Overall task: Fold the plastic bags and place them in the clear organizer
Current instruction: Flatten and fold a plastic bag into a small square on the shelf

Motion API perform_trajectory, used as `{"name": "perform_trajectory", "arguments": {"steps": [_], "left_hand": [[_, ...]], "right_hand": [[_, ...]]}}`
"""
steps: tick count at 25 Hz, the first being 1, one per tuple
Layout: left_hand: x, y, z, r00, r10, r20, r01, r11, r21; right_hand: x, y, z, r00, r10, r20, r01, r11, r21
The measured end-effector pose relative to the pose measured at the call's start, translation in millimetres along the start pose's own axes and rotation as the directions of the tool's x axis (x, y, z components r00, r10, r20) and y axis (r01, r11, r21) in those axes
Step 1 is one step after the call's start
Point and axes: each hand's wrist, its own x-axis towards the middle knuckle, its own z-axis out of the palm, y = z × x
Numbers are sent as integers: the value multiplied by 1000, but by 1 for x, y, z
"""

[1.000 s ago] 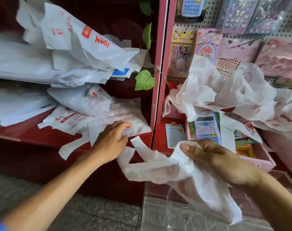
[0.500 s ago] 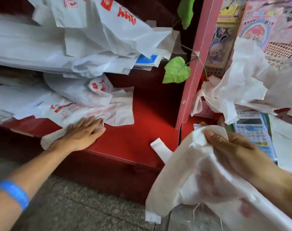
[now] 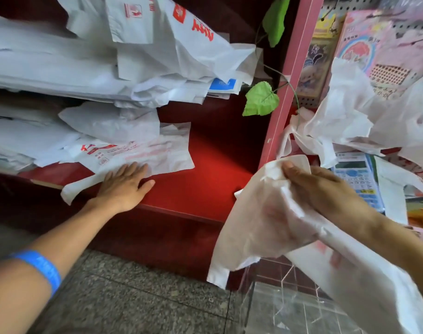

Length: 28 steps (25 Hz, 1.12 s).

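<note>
A dark red shelf unit [image 3: 201, 189] fills 10 to 12 o'clock. A pink upright post [image 3: 287, 92] rises at 1 o'clock beside pegboard [image 3: 331, 10]. Speckled grey stone floor [image 3: 133, 297] spreads at 6 o'clock.

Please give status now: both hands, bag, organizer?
Left hand flat on shelf bag. Right hand gripping crumpled bag. Clear organizer below, unobstructed.

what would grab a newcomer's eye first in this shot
First, the heaps of white plastic bags spilling off the red shelf at upper left. Next, the two hands: the left hand lies flat on a printed bag at the shelf's edge, while the right hand grips a crumpled white bag above the clear organizer at the bottom right.
</note>
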Motion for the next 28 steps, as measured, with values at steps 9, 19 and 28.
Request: {"name": "perform_trajectory", "arguments": {"steps": [9, 19, 28], "left_hand": [[-165, 97, -82, 889, 428, -163, -382, 497, -779], [-198, 111, -100, 842, 522, -138, -230, 114, -967], [-131, 69, -109, 983, 171, -62, -58, -25, -998]], "right_hand": [[-71, -46, -10, 959, -118, 257, 98, 991, 92], [-58, -51, 0, 875, -191, 444, 164, 981, 99], [-10, -24, -38, 841, -51, 539, 214, 946, -244]]}}
